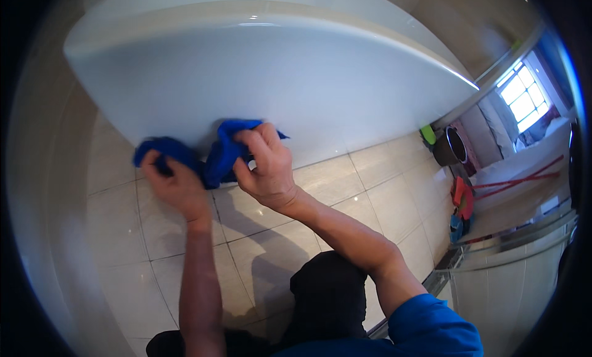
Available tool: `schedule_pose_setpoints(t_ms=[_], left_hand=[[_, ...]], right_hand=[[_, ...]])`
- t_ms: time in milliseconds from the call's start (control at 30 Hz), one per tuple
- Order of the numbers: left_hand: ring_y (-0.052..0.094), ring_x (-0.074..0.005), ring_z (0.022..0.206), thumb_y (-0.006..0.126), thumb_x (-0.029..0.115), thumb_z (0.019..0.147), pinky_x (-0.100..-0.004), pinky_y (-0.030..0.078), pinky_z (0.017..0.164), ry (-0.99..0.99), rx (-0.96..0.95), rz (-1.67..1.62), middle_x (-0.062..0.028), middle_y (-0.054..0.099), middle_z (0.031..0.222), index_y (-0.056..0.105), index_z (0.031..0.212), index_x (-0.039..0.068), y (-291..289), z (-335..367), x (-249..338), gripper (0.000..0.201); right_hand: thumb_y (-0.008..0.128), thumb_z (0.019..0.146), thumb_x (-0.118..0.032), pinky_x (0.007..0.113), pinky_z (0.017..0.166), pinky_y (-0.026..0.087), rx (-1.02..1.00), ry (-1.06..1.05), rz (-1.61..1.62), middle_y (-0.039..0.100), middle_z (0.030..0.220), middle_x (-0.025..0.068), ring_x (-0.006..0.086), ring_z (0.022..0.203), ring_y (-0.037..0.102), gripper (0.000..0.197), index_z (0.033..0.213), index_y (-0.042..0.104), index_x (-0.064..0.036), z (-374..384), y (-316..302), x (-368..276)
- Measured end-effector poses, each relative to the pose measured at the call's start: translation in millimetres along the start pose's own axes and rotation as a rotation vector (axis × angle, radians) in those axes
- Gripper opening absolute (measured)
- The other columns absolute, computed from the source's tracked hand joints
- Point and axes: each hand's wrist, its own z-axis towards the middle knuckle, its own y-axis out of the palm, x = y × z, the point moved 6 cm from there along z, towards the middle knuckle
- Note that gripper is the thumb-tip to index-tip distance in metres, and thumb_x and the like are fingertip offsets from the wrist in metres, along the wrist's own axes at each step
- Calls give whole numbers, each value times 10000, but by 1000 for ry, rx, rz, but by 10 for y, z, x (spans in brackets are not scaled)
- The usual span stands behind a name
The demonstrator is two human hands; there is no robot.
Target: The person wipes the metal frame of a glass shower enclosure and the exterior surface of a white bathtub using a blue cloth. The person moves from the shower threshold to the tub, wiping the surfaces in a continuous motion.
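Note:
A blue cloth stretches between my two hands, low against the white side panel of a bathtub. My left hand is closed on the cloth's left end, just above the floor tiles. Bunched in the fingers of my right hand is the other end, close to the panel's lower part. Parts of the cloth are hidden behind my fingers.
Beige floor tiles run along the tub's base. To the right, a dark bucket stands beside a bright green item. A red cloth-like thing lies near a glass screen's rail. My knee is below my right arm.

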Motion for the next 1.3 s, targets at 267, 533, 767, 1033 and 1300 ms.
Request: schedule_pose_setpoints(t_ms=[267,533,767,1033,1300], left_hand=[[461,-59,662,506,-15,891,-202,398,584,-238,-34,-234,-19,519,810,515,1026,27,-34,159,118,142],[527,-169,789,572,8,861,-270,435,706,54,26,-107,-66,549,908,547,1000,22,-10,541,437,142],[540,-214,814,571,-14,847,-282,444,724,-101,79,-128,-98,551,911,560,961,3,-102,261,-79,116],[509,-209,758,632,-3,821,-296,424,667,124,68,-170,-82,520,854,571,952,39,77,453,688,150],[527,-171,803,574,-17,855,-264,436,721,-249,120,-202,-77,543,905,561,967,3,-24,284,-53,114]], right_hand=[[627,642,5,361,571,482,67,-189,-126,533,840,116,287,690,572,323,954,623,-80,447,-122,-362],[655,634,6,327,555,466,122,-421,-237,527,809,96,257,662,561,311,936,645,-68,884,4,-927],[614,661,41,378,584,484,-178,-322,-176,554,845,125,290,696,580,307,955,634,-43,598,128,-736],[575,679,93,321,654,488,207,-344,-410,583,848,125,267,778,587,310,976,608,9,1100,-594,-831],[613,672,50,346,568,490,-160,-316,-229,550,846,114,268,716,585,298,954,637,-44,559,5,-669]])
